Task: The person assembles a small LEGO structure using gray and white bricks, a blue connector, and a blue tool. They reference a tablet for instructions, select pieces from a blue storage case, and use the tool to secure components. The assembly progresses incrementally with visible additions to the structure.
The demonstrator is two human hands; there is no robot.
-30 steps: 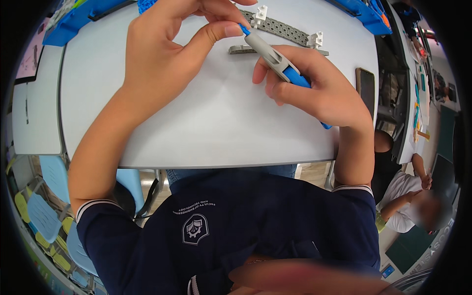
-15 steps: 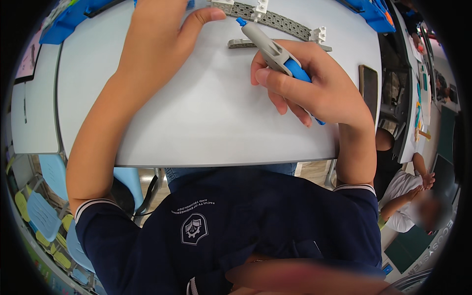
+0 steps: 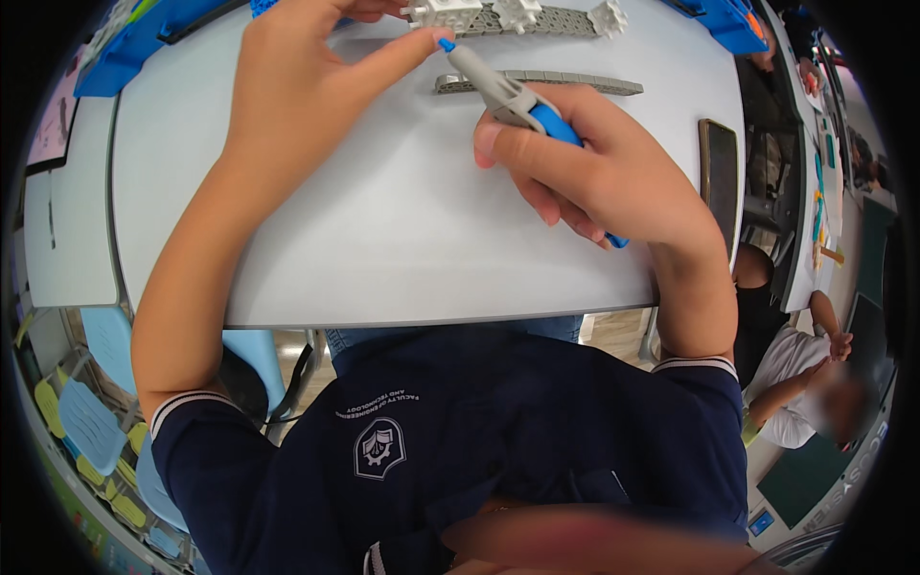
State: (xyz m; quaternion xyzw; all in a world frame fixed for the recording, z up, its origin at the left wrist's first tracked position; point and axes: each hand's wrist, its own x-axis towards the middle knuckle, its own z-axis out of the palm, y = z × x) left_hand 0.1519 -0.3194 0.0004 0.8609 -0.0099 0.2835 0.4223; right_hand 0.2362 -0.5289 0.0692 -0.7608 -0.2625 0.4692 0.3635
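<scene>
My right hand (image 3: 604,177) is closed round a grey-and-blue hand tool (image 3: 498,93) with a slim barrel. A small blue piece (image 3: 446,44) sits at the tool's tip, beside my left thumb. My left hand (image 3: 316,62) is at the far edge of the view, fingers bent at the left end of a long grey perforated beam (image 3: 551,21) with white connector blocks (image 3: 450,13) on it. Its fingertips are partly cut off by the frame's edge. A second grey beam (image 3: 537,80) lies on the table, partly behind the tool.
A white table (image 3: 383,259) spreads under my arms. A dark phone (image 3: 717,182) lies by its right edge. Blue trays (image 3: 134,57) stand at the far left and far right corners (image 3: 733,24). Another person (image 3: 791,383) sits at the right.
The beam with its white blocks has turned and its right end has shifted away. The tool has moved a little left, bringing its tip to my left thumb.
</scene>
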